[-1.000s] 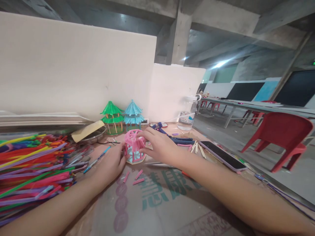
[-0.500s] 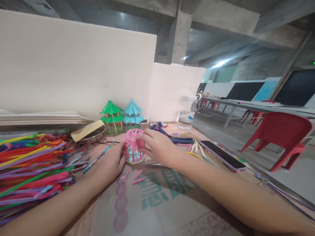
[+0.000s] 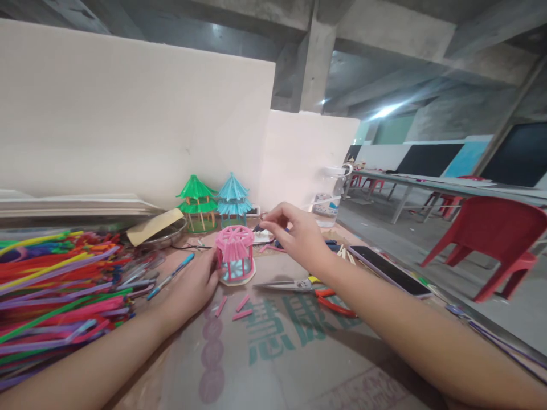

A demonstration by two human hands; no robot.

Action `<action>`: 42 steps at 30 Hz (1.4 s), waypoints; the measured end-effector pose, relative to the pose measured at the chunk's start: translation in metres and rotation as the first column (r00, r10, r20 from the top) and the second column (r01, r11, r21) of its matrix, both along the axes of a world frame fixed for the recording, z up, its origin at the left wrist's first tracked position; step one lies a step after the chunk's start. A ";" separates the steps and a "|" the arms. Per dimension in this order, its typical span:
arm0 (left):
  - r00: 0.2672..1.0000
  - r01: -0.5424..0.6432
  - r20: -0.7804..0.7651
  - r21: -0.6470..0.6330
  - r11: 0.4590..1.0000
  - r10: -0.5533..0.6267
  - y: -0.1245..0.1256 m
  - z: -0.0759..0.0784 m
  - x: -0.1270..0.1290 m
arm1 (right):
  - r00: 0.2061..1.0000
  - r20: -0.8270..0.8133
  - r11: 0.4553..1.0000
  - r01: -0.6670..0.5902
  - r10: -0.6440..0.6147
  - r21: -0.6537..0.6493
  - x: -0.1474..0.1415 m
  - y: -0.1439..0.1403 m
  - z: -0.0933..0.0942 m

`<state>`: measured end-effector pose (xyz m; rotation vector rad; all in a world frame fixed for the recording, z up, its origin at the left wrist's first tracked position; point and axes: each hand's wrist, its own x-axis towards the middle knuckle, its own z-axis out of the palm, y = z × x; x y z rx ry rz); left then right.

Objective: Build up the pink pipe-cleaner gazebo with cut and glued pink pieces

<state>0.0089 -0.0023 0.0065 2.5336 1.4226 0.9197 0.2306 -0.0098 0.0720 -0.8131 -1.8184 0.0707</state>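
From here I see the left hand half-curled against the pink model, its grip unclear. The right hand is nearly pinched; I can't tell whether it holds anything

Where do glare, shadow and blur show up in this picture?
Head view: a ceiling light casts a slanting streak of glare; head view: a dark, soft-edged shadow lies on the printed sheet by the right forearm; head view: small details near the right hand look blurred.
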 end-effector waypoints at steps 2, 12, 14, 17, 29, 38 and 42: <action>1.000 0.001 0.006 0.005 1.000 -0.001 -0.001 0.002 0.001 | 1.000 -0.015 0.998 -0.019 0.018 -0.055 -0.001 0.000 -0.001; 0.960 -0.168 0.268 0.310 0.936 0.084 -0.013 0.011 -0.002 | 0.983 -0.178 0.931 -0.024 -0.045 -0.364 0.004 0.035 -0.040; 0.977 -0.122 0.209 0.411 0.903 0.036 -0.023 0.025 0.000 | 0.979 -0.200 0.916 -0.040 -0.044 -0.399 0.004 0.043 -0.051; 0.999 -0.006 -0.027 0.496 0.868 0.023 -0.035 0.049 0.006 | 0.977 -0.211 0.891 -0.070 -0.029 -0.449 0.001 0.049 -0.063; 0.903 0.102 -0.404 0.533 0.840 0.147 -0.027 0.076 0.011 | 0.996 -0.088 0.890 -0.062 0.024 -0.452 -0.001 0.045 -0.065; 0.911 0.090 -0.384 0.545 0.833 0.153 -0.028 0.068 0.008 | 0.982 -0.133 0.871 -0.181 0.134 -0.456 -0.004 0.048 -0.075; 0.914 0.102 -0.377 0.571 0.815 0.150 -0.025 0.063 0.009 | 0.974 -0.146 0.847 -0.225 0.176 -0.481 -0.004 0.048 -0.074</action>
